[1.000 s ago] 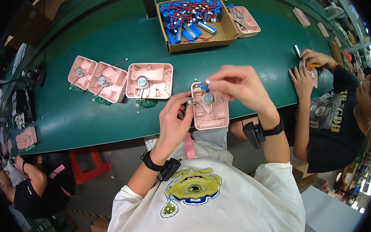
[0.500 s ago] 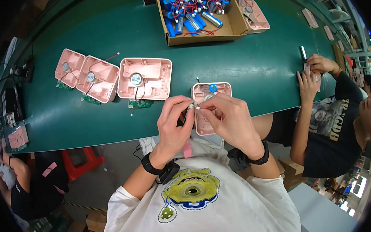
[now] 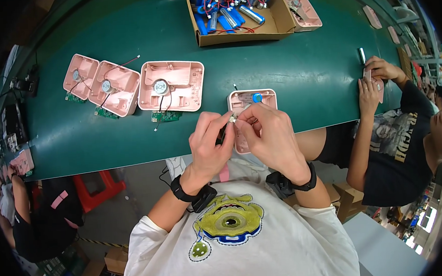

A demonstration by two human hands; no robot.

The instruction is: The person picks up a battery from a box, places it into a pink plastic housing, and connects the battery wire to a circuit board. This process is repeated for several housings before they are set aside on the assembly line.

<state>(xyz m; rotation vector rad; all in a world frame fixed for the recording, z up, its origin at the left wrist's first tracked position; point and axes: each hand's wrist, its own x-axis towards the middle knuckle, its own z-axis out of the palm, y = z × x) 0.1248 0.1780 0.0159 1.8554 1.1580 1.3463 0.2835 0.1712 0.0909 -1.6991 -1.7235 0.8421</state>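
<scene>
In front of me a pink plastic housing [image 3: 238, 95] lies open side up near the table's front edge. A battery with a blue end [image 3: 257, 98] sits inside it. Over the housing, my left hand [image 3: 210, 144] pinches what looks like a small green circuit board, mostly hidden by the fingers. My right hand [image 3: 271, 136] pinches a small white connector [image 3: 232, 119] between thumb and forefinger, right at the left fingertips. Whether the connector is seated in the board I cannot tell. Both hands cover much of the housing's lower part.
Left of my hands stand pink housings [image 3: 196, 86] with round speakers and green boards [image 3: 165, 116]. At the back, a cardboard box [image 3: 245, 37] holds many blue batteries with red wires, beside another housing [image 3: 314, 22]. A co-worker's hands [image 3: 369, 96] work at the right.
The right fingers and white connector have closed in against the left fingertips. The table and its things sit slightly higher in view. A co-worker's arm at far left has shifted.
</scene>
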